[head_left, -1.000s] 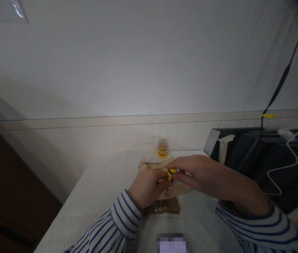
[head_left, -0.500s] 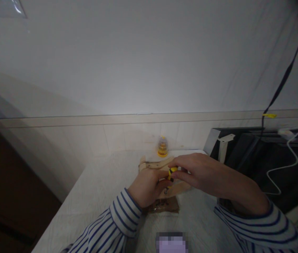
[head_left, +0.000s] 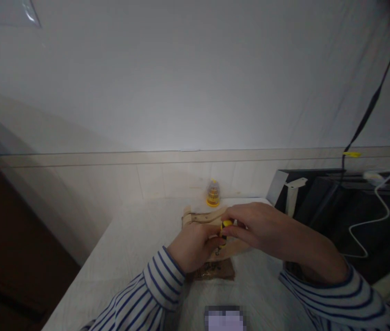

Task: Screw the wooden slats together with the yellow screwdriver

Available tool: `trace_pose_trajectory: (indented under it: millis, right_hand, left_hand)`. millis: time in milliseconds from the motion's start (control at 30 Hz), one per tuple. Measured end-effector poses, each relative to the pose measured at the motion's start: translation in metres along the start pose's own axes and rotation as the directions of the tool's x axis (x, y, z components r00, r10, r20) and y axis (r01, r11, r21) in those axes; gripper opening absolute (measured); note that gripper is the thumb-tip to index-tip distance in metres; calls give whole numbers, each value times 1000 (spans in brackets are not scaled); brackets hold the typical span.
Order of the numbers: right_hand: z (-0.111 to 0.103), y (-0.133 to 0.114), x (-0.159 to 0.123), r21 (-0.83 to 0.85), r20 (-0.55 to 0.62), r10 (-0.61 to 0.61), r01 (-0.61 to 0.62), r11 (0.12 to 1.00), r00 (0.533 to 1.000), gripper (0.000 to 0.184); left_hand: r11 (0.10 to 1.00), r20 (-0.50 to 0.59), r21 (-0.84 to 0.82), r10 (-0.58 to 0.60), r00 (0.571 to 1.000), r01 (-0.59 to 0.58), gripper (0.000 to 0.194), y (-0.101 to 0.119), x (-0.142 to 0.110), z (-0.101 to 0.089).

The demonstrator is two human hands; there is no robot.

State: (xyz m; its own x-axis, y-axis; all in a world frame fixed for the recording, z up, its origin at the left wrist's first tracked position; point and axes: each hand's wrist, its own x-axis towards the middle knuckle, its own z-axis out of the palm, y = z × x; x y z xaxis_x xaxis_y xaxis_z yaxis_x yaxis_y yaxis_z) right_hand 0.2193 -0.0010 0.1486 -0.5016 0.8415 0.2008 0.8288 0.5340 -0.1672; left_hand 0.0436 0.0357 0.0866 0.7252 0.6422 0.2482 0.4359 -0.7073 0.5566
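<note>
A brown packet (head_left: pixel 217 272) is laid before the wooden pieces (head_left: pixel 234 249), towards the far edge of the surface (head_left: pixel 129 243). Over them, a yellow-and-black tool (head_left: pixel 227 223) is pinched by the closed fingers of left hand (head_left: pixel 192 246) and right hand (head_left: pixel 262 225), probably for steadiness. By that edge, a clear container (head_left: pixel 213 193) is stood upright, seemingly for elbow room.

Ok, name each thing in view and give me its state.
Left hand: closed on the yellow-black tool.
Right hand: closed on its top.
Yellow-black tool: held, slightly tilted.
Wooden piece: lying down, partly hidden.
Brown packet: lying flat; sealed or open, can't tell.
Domed container: upright, cap seemingly on.
White cable: slack.
</note>
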Motion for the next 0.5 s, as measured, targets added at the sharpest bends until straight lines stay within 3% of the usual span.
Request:
trace_pose_trajectory:
  millis: [267,500]
  right_hand:
    - [2,4,2,-14,6,-6,6,1000,1000,20]
    - [-5,4,-3,74,13,-43,41,996,999,27]
  left_hand:
    - [989,-69,25,-141,988,143,19,0,1,4]
    - [995,-87,2,-101,991,102,16,-1,1,5]
